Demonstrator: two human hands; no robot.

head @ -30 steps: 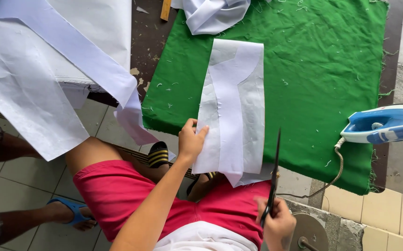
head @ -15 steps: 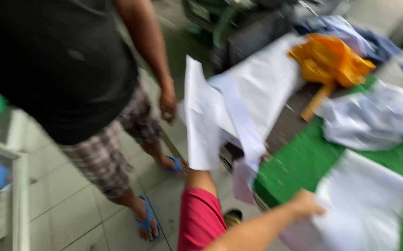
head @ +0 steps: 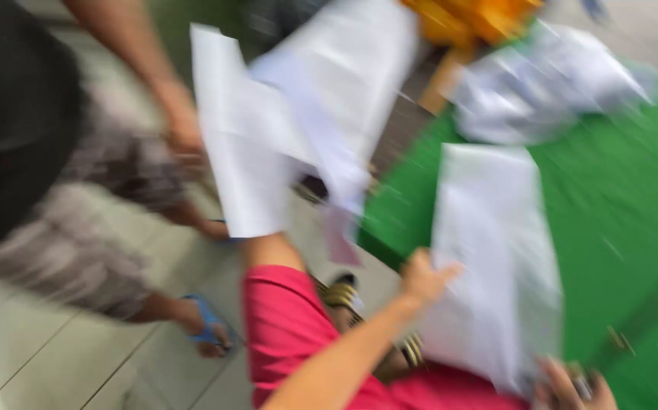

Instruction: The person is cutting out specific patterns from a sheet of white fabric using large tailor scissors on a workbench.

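Both hands on white fabric — blurred

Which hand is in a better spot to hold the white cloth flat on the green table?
Probably the left hand: it rests on the white cloth's edge. The right hand sits at the lower corner, seemingly gripping something.

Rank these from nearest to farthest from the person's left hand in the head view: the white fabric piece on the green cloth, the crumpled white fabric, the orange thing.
1. White fabric piece: touching the left hand, on its right.
2. Crumpled white fabric: farther up the green cloth.
3. Orange thing: top edge, farthest.
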